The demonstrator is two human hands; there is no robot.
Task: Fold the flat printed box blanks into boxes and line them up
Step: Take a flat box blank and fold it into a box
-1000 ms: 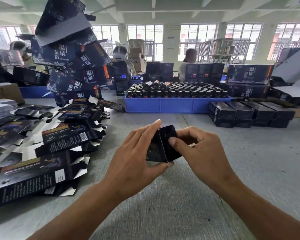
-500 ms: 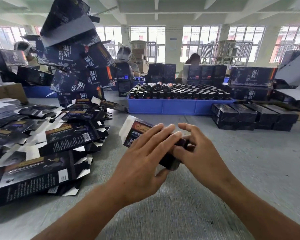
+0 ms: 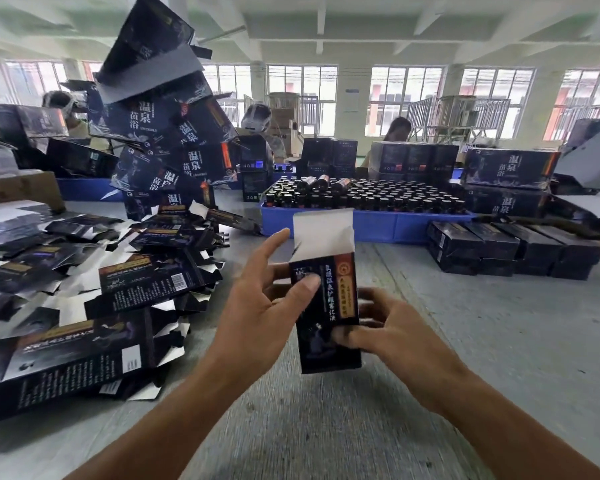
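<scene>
Both hands hold one upright box (image 3: 326,306) at frame centre: the left hand (image 3: 257,306) pinches its upper edge, the right hand (image 3: 388,337) grips lower down. Its top flap stands open. Thin card, probably light and easily creased, best held by the side panels. Flat blanks (image 3: 84,306) heap at left; a blue tray (image 3: 361,225) behind holds dark bottles (image 3: 378,199).

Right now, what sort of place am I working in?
Probably a factory packing floor: a heap of flat box blanks, a blue tray of small bottles, and stacked finished boxes on a long worktable.
</scene>
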